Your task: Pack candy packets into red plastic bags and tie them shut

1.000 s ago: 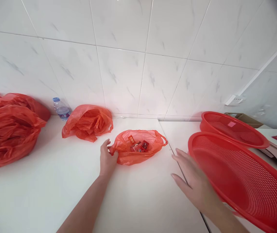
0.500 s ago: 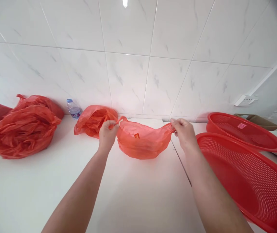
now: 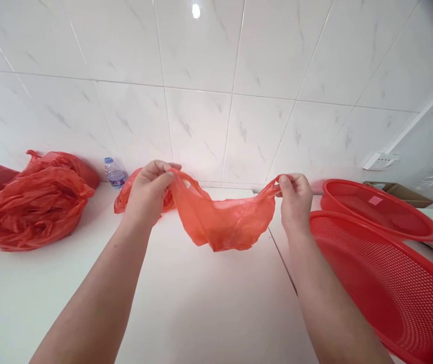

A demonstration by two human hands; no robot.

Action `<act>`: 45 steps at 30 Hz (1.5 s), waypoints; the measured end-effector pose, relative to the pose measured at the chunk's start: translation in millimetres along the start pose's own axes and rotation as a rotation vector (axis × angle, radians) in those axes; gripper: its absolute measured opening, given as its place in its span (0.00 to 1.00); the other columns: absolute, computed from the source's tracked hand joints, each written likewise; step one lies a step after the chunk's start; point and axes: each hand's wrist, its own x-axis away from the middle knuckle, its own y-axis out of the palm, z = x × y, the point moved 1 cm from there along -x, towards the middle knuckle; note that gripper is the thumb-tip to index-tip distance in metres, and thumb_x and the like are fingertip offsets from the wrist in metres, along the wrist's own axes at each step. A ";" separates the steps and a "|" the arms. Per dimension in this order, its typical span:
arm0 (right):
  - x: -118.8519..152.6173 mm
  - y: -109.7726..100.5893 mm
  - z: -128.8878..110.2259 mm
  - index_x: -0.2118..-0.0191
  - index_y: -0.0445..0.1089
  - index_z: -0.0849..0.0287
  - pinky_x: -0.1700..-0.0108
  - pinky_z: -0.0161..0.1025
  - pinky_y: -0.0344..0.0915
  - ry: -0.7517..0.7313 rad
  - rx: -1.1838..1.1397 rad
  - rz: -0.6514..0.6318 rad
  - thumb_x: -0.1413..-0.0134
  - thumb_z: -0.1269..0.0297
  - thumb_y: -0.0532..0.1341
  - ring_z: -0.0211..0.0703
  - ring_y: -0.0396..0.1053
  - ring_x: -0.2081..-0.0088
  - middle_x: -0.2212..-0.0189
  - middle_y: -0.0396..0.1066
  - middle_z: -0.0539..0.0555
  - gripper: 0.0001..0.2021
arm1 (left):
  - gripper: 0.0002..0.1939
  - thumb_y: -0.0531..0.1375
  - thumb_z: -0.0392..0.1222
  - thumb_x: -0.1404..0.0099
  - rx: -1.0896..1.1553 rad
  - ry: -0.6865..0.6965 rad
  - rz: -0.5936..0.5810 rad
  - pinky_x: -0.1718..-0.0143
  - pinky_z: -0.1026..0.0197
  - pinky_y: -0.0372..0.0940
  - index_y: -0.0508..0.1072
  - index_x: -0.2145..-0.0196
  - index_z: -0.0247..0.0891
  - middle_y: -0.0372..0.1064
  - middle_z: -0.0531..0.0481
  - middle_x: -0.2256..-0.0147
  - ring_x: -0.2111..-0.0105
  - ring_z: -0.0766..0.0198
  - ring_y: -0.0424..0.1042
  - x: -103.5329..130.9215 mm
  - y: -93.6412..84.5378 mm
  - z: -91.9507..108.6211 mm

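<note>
— Two ends are gripped?
— By the left hand (image 3: 146,194) and right hand (image 3: 296,202), the stretched red bag (image 3: 227,227) is pinched over the white table (image 3: 216,313).
— Beside the bag?
— Leftward, a bottle (image 3: 116,174) is seen; rightward, a red basket (image 3: 409,283).

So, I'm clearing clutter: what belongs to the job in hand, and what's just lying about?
In use:
left hand
right hand
held red bag, stretched between them

Apparently lying about:
bottle
red bags at far left
red bag behind left hand
nearer red basket
farther red basket
</note>
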 end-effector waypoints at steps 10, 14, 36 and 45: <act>108.1 -0.7 120.9 0.38 0.44 0.54 0.41 0.49 0.57 0.382 -0.094 -0.152 0.47 0.40 0.52 0.50 0.51 0.37 0.36 0.47 0.62 0.36 | 0.48 0.68 0.51 0.52 -0.241 -0.345 -0.242 0.49 0.46 0.63 0.51 0.38 0.50 0.46 0.39 0.36 0.37 0.44 0.49 80.1 -52.6 -93.2; 94.3 18.1 110.5 0.37 0.42 0.50 0.44 0.48 0.61 0.434 -0.294 -0.313 0.57 0.45 0.64 0.50 0.53 0.38 0.36 0.49 0.61 0.45 | 0.40 0.67 0.51 0.51 0.038 -0.419 -0.385 0.51 0.46 0.65 0.60 0.42 0.44 0.60 0.36 0.43 0.43 0.44 0.60 83.5 -21.8 -112.7; 94.2 60.1 145.4 0.61 0.71 0.52 0.60 0.45 0.68 1.033 -1.130 -0.424 0.53 0.53 0.63 0.48 0.72 0.64 0.65 0.75 0.51 0.14 | 0.12 0.62 0.41 0.42 0.703 -0.914 0.081 0.54 0.50 0.68 0.71 0.63 0.31 0.76 0.40 0.66 0.62 0.51 0.76 72.0 25.3 -188.5; 95.5 66.0 146.9 0.61 0.72 0.60 0.60 0.42 0.66 1.099 -1.021 -0.627 0.50 0.59 0.65 0.44 0.72 0.64 0.66 0.74 0.54 0.12 | 0.25 0.67 0.46 0.48 0.742 -0.820 -0.158 0.55 0.51 0.68 0.70 0.54 0.34 0.75 0.40 0.61 0.58 0.48 0.74 72.1 23.3 -188.5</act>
